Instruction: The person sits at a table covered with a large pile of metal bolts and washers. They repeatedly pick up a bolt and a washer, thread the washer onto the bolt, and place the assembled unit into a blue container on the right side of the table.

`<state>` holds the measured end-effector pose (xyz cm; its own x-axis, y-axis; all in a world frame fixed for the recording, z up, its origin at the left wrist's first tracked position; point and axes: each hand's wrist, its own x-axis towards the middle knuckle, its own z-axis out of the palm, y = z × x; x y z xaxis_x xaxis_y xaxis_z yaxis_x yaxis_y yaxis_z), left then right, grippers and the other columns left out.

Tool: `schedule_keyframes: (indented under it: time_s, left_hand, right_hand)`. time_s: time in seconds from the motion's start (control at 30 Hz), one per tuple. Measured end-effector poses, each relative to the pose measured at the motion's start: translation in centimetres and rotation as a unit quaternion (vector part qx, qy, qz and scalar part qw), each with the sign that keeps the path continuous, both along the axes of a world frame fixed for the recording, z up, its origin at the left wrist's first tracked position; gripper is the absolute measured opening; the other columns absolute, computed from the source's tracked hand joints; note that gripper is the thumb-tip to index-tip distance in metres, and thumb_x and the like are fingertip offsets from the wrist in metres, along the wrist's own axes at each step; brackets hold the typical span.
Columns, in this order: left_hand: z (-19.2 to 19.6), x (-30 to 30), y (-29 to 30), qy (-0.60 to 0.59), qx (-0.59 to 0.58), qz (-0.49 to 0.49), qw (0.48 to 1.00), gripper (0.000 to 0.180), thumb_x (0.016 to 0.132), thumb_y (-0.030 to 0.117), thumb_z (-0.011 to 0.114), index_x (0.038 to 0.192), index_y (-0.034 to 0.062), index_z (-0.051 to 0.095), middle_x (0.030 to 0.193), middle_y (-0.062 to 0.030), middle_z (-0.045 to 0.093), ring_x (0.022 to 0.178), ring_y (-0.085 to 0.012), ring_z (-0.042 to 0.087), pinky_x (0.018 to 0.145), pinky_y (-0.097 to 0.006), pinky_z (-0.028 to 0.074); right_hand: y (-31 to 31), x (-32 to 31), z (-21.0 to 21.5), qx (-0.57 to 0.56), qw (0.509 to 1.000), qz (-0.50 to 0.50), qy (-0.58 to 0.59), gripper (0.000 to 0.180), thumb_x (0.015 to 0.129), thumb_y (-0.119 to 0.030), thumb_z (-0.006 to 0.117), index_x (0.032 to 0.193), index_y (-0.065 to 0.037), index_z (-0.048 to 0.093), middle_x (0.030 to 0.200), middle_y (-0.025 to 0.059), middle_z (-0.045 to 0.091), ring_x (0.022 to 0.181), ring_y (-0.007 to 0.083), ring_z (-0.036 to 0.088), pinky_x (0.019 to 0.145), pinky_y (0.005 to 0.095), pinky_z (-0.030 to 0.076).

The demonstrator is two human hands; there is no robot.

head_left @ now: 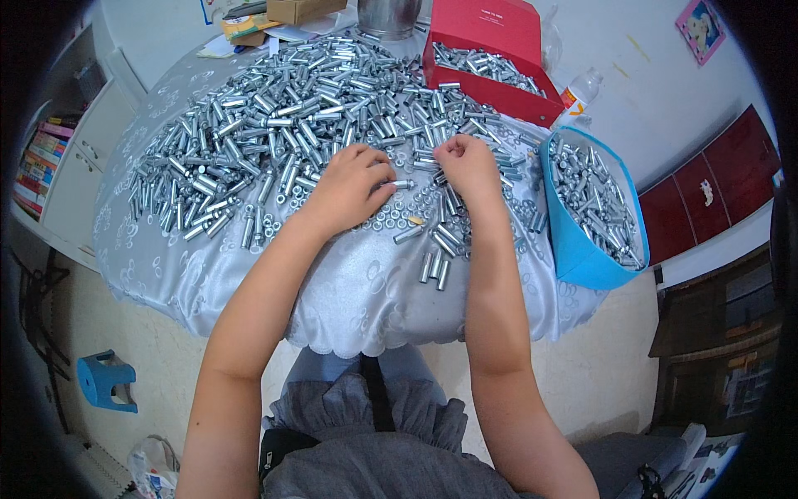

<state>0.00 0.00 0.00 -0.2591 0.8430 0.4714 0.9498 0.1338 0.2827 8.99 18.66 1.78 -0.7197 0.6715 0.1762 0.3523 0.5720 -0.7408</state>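
A big heap of silvery expansion bolts (pixel 274 116) spreads over the table. My left hand (pixel 353 187) is at the heap's near edge, its fingers curled; between thumb and forefinger an expansion bolt (pixel 402 184) sticks out toward the right. My right hand (pixel 470 170) is a little farther right, thumb and fingertips pinched together over the bolts. Whatever those fingertips hold is too small or hidden to name. Small metal rings, nuts or washers (pixel 391 218), lie scattered between and below both hands. Several loose metal sleeves (pixel 435 270) rest nearer me.
A blue fabric bin (pixel 582 270) full of bolts stands at the right table edge. Behind it are an open red box (pixel 507 98) with more bolts and a plastic bottle (pixel 582 90). A metal bucket (pixel 388 17) stands at the back. The patterned tablecloth (pixel 349 308) hangs toward me.
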Motion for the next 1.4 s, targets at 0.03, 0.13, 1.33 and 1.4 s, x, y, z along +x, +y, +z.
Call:
schedule_keyframes:
  time_s: [0.03, 0.13, 1.33, 1.4]
  left_hand:
    - [-0.1, 0.0, 0.0, 0.009, 0.014, 0.004, 1.0, 0.018, 0.077, 0.018, 0.061, 0.092, 0.0072, 0.06, 0.106, -0.0074, 0.054, 0.104, -0.0259, 0.045, 0.09, -0.037, 0.035]
    - [-0.3, 0.1, 0.4, 0.004, 0.03, 0.007, 1.0, 0.016, 0.077, 0.017, 0.061, 0.088, 0.0058, 0.059, 0.103, -0.0077, 0.055, 0.101, -0.0267, 0.046, 0.088, -0.037, 0.036]
    - [-1.3, -1.1, 0.2, 0.089, 0.044, 0.122, 0.988, 0.021, 0.073, 0.013, 0.063, 0.094, 0.0152, 0.061, 0.114, -0.0064, 0.052, 0.111, -0.0326, 0.041, 0.093, -0.044, 0.031]
    - [-1.7, -1.1, 0.2, 0.103, 0.068, 0.13, 0.984, 0.019, 0.073, 0.014, 0.063, 0.091, 0.0148, 0.061, 0.113, -0.0065, 0.053, 0.111, -0.0326, 0.041, 0.092, -0.044, 0.031]
  right_hand:
    - [0.2, 0.1, -0.2, 0.015, 0.999, -0.006, -0.029, 0.019, 0.068, -0.022, 0.065, 0.081, -0.008, 0.068, 0.075, 0.0139, 0.065, 0.073, 0.0267, 0.063, 0.068, 0.0349, 0.05]
    - [0.4, 0.4, -0.1, 0.055, 0.996, 0.02, -0.06, 0.016, 0.066, -0.022, 0.066, 0.077, -0.011, 0.069, 0.074, 0.0113, 0.065, 0.072, 0.027, 0.063, 0.068, 0.0341, 0.05]
    - [-2.5, -0.1, 0.5, -0.116, 0.956, 0.27, 0.022, 0.024, 0.077, -0.012, 0.065, 0.099, -0.002, 0.061, 0.086, 0.0057, 0.061, 0.075, 0.0133, 0.059, 0.068, 0.0244, 0.046]
    - [-2.6, -0.4, 0.2, -0.202, 0.932, 0.294, 0.072, 0.028, 0.081, -0.013, 0.062, 0.107, -0.003, 0.058, 0.086, 0.0036, 0.061, 0.075, 0.0121, 0.06, 0.066, 0.0232, 0.046]
